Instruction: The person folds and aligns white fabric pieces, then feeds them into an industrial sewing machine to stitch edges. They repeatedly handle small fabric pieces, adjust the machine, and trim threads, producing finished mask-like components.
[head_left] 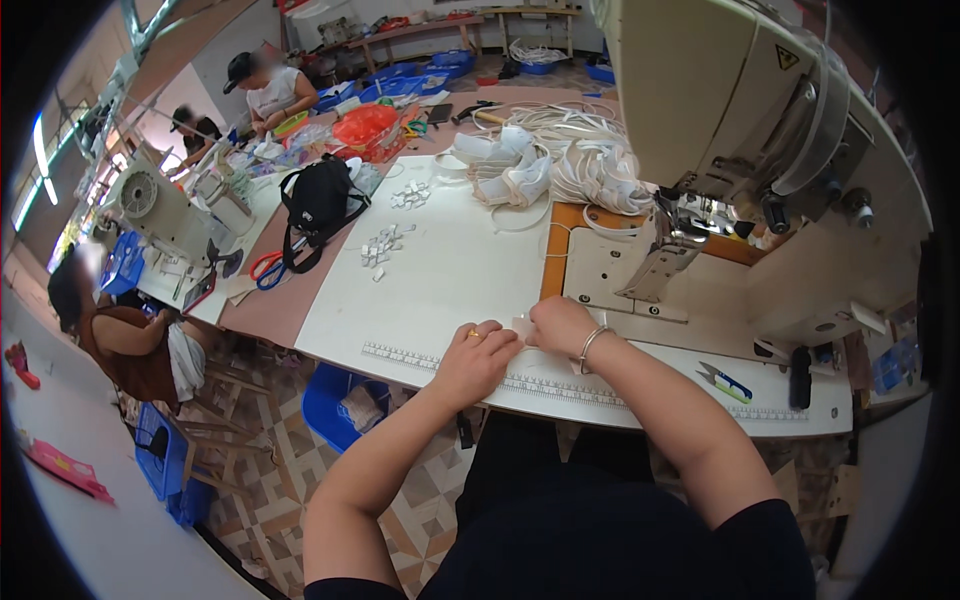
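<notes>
Nearest to the person, before the sewing machine (690,90), a ruler strip (400,356) ran along the table's edge. The left hand (477,362) was there, to the left of the machine's base, with bent fingers and the fingertips against a small pale piece (520,325); whether it pinched this piece or only pressed it, I could not tell. The right hand (562,322), closer to the machine, was curled and seemed to grasp the same piece by its right side. So the piece was between both hands, just before the near left corner of the machine's base, mostly covered by fingers.

By my judgement it was light, thin and rather soft, and would fold more easily than it would break. If its surface was smooth, it could slide on the table, so the best hold would be at two opposite edges, flat between thumb and forefinger, without pulling.

Snips (725,383) lay before the machine, toward its right end. Farther away, small white pieces (383,245) were scattered well to the left of the machine, and a bundle of pale straps (600,178) was heaped just behind its base.
</notes>
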